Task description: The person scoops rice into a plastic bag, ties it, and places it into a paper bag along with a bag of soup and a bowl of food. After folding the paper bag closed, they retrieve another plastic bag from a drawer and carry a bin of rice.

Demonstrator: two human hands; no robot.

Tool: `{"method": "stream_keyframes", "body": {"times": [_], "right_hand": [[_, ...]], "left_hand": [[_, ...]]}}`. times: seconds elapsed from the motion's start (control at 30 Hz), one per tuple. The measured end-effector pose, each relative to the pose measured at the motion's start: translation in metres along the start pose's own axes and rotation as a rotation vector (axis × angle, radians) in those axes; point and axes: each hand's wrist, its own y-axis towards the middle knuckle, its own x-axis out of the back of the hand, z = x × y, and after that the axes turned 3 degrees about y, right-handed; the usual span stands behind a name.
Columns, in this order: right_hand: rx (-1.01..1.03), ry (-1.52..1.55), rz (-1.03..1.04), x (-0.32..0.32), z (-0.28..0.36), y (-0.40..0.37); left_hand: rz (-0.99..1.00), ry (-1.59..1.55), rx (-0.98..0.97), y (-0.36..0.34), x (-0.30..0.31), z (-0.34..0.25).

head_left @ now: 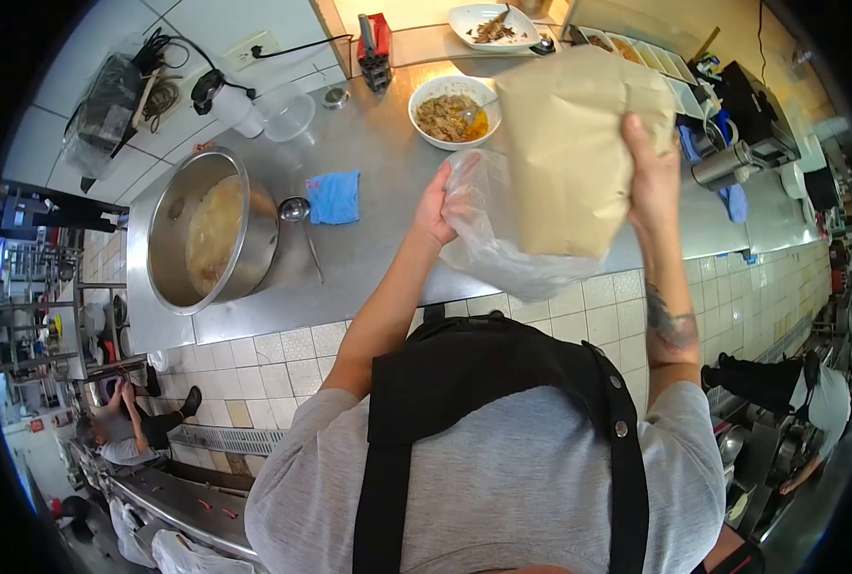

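A large brown paper bag (579, 153) is held up over the counter's front edge. My right hand (652, 172) grips its right side, thumb on the front. My left hand (435, 206) is closed on a clear plastic bag (483, 225), which hangs around the paper bag's left side and bottom. Just behind the plastic bag stands a white bowl (449, 113) of minced food with something orange and a spoon in it. A folded blue cloth (334, 197) and a metal ladle (295, 210) lie to the left of my left hand.
A big steel pot (258, 230) of pale liquid stands on the steel counter (368, 258) at left. Behind are a plastic tub (287, 113), a white dish (493, 29) and ingredient trays (646, 57). One person (134, 430) is at lower left, another (823, 397) at right.
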Motion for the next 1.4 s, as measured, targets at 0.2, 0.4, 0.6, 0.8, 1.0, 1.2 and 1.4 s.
{"method": "stream_keyframes", "body": {"times": [0.2,0.4,0.6,0.8,1.0,1.2,1.4], "right_hand": [[0.149,-0.139,0.111,-0.009,-0.110,-0.015],[-0.110,-0.211,0.441,0.020,-0.166,-0.054],[-0.344,-0.432,0.567,0.033,-0.117,-0.055],[0.030,-1.123,0.356,0.035,-0.077,-0.051],[0.111,-1.008,0.639,0.066,-0.124,-0.032],[0.082,-1.215,0.776,0.052,-0.190,-0.042],[-0.126,-0.608,0.856,0.088,-0.107,0.017]], "left_hand": [[-0.438,0.060,0.001,-0.009,-0.008,0.022],[-0.349,0.340,0.022,-0.016,0.018,-0.012],[0.032,0.557,0.119,0.002,-0.016,-0.049],[-0.126,0.806,0.002,-0.058,-0.134,-0.012],[-0.210,0.692,-0.043,-0.087,-0.112,0.037],[-0.319,0.712,-0.228,-0.083,-0.091,0.044],[-0.329,0.704,-0.261,-0.080,-0.086,0.041]]}}
